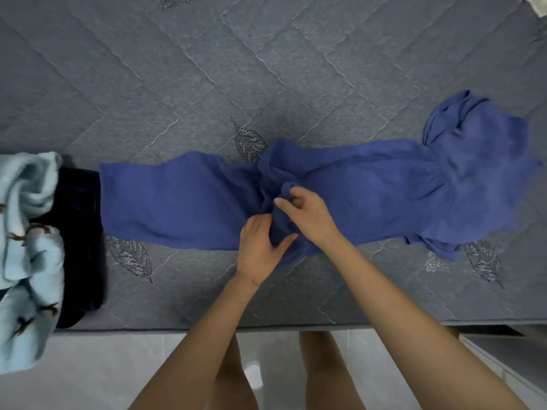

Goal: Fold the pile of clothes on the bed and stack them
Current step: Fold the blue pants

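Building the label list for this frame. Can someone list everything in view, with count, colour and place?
blue garment: 1, mid blue, stretched left to right across the bed, bunched in the middle
dark garment: 1, navy or black, at the blue garment's left end
pale blue garment: 1, light blue with small brown figures, crumpled at the far left, hanging over the bed edge
bed: 1, grey quilted cover with stitched leaves, fills most of the view
pale scrap: 1, whitish, top right corner, cut off, can't identify
floor: white tiles, below the bed edge
white furniture: 1, bottom right, partly seen
legs: 2, bare, bottom centre
left hand: 1, grips the bunched blue fabric
right hand: 1, fingers pinch the same bunch
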Demonstrator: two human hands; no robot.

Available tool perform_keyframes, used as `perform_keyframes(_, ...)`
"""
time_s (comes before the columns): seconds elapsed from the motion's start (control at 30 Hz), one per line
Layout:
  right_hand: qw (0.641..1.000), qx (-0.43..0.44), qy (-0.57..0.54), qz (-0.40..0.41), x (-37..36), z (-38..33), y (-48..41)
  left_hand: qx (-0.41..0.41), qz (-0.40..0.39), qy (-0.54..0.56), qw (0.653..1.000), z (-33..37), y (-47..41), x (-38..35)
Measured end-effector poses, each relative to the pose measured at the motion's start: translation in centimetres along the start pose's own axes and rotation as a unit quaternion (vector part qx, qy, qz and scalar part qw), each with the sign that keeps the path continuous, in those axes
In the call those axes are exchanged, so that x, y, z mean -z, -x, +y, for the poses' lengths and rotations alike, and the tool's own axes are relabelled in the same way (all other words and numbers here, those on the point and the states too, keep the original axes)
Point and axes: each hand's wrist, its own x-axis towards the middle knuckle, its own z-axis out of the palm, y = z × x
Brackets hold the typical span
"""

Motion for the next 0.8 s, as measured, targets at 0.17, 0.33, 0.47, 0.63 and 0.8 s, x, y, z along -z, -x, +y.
perform_keyframes(0.17, 0.999, 0.038, -0.005, 0.031, -1.1, -1.5, -0.7, 0.126, 0.08, 0.199, 0.969, -0.3, -0.6, 2.9)
perform_keyframes(0.33, 0.983, 0.116, 0.129, 0.054, -2.6, -1.7, -2.0, 0.135, 0.151, 0.249, 0.947, -2.7, -1.5, 8.6)
perform_keyframes(0.47, 0.958, 0.161, 0.234, 0.027, -5.0, -2.3, -2.8, 0.124, 0.164, 0.204, 0.957, -5.7, -1.6, 13.1)
perform_keyframes(0.63, 0.927, 0.178, 0.331, -0.018, -9.0, -3.9, -3.8, 0.109, 0.19, 0.154, 0.963, -8.8, -1.3, 17.6)
perform_keyframes(0.8, 0.921, 0.18, 0.345, -0.013, -12.9, -5.9, -4.6, 0.113, 0.188, 0.135, 0.966, -11.1, -1.2, 21.1)
